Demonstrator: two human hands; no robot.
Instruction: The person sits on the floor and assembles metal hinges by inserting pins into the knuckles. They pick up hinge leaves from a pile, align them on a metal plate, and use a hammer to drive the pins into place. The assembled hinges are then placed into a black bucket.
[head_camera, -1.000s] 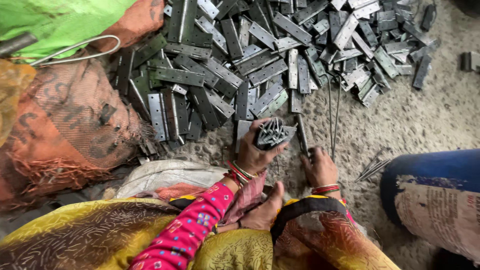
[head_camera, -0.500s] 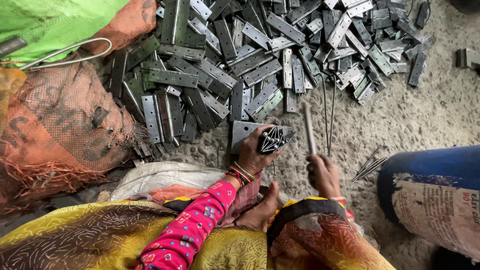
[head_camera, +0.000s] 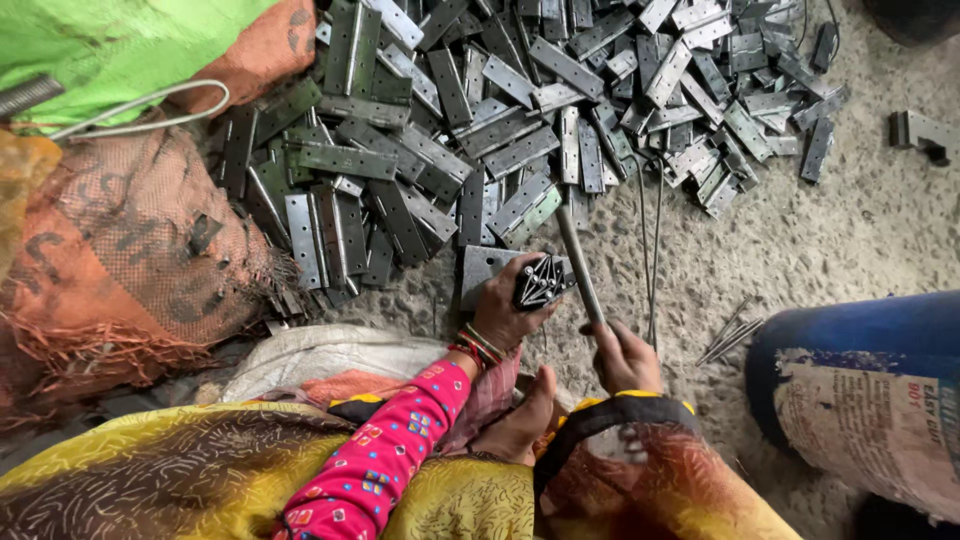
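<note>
The left hand (head_camera: 503, 308) is clenched around a tight bundle of small dark metal hinges (head_camera: 540, 283), their edges fanned out at the thumb side, held just above a flat grey metal plate (head_camera: 482, 266) that lies on the rough concrete floor (head_camera: 840, 240). At about 3 o'clock from that bundle, just beside it, the right hand (head_camera: 625, 355) is closed around the lower end of a slim metal rod (head_camera: 579, 262), which slants up toward 11 o'clock so that its far end reaches the edge of the heap. That heap of loose grey hinges (head_camera: 480, 120) spreads across the floor from 10 o'clock to 1 o'clock of the hands, long leaves on the left, shorter ones on the right. Two thin wires (head_camera: 652, 250) run straight from the heap toward the right hand, passing just to the rod's 3 o'clock side. A few short metal pins (head_camera: 730, 338) lie on the floor at 3 o'clock of the right hand, near a blue drum (head_camera: 860, 380) with a torn paper label. At 9 o'clock of the hands sits an orange mesh sack (head_camera: 130, 260), with a green sack (head_camera: 120, 50) beyond it at 10 o'clock. The left arm wears a pink patterned sleeve (head_camera: 380, 460) and bangles at the wrist; a bare foot (head_camera: 520, 420) shows between the two forearms, at 6 o'clock of the bundle.
</note>
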